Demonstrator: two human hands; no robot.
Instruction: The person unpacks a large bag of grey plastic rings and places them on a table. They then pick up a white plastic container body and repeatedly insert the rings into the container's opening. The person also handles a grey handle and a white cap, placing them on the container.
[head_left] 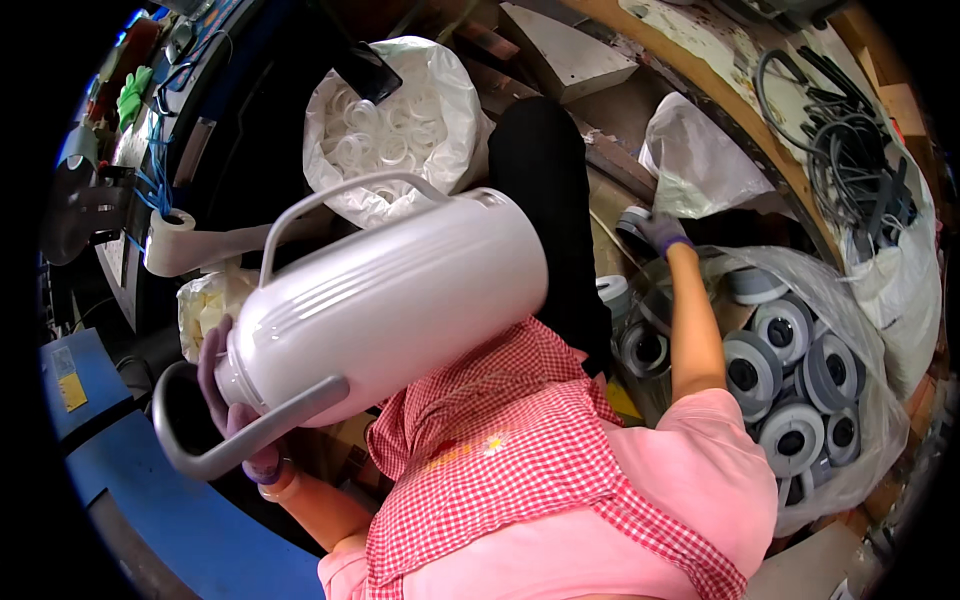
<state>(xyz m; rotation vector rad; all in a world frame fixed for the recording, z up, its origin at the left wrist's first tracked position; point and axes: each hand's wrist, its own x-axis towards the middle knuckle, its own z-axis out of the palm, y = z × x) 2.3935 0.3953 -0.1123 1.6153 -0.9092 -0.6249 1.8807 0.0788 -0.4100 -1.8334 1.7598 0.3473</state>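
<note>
Left hand (235,415) gripped the white jug body (390,300) at its base end, jug lying tilted across the lap. Right hand (660,232) reached out, closed on a grey-and-white cap (632,222) above the clear bag of caps (800,390).

A white bag of pale plastic rings (392,135) sits up top. Beside it hangs a roll of tape (172,240). Coiled dark cables (850,150) lie far right, a crumpled white bag (700,160) nearby.
</note>
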